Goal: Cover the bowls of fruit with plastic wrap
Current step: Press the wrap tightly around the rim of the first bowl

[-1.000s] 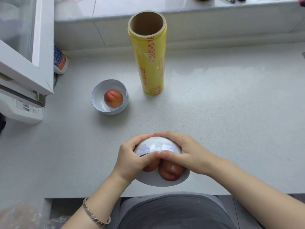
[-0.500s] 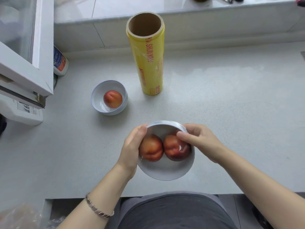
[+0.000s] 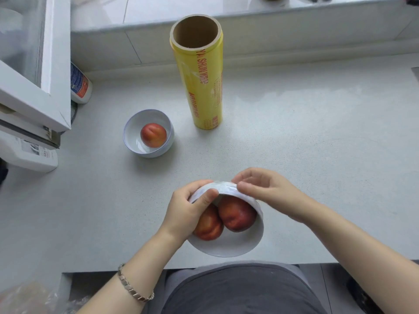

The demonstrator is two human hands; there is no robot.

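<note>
A white bowl (image 3: 229, 247) with two red peaches (image 3: 237, 215) is tipped toward me near the counter's front edge, with clear plastic wrap stretched over it. My left hand (image 3: 188, 211) grips its left rim, thumb pressing the wrap on the far edge. My right hand (image 3: 265, 189) pinches the wrap at the bowl's far rim. A second white bowl (image 3: 133, 132) with one peach (image 3: 153, 135) stands uncovered farther back on the left. The yellow roll of plastic wrap (image 3: 199, 71) stands upright behind.
The grey counter (image 3: 306, 143) stretches to the right. A white window frame (image 3: 34, 64) and a white appliance (image 3: 27, 150) crowd the left side. A white bottle (image 3: 79, 85) stands in the back left corner. A raised ledge (image 3: 272, 17) runs along the back.
The bowl was tipped up, then lowered, and is tilted toward me again. My right hand has shifted from the bowl's right rim to its far rim.
</note>
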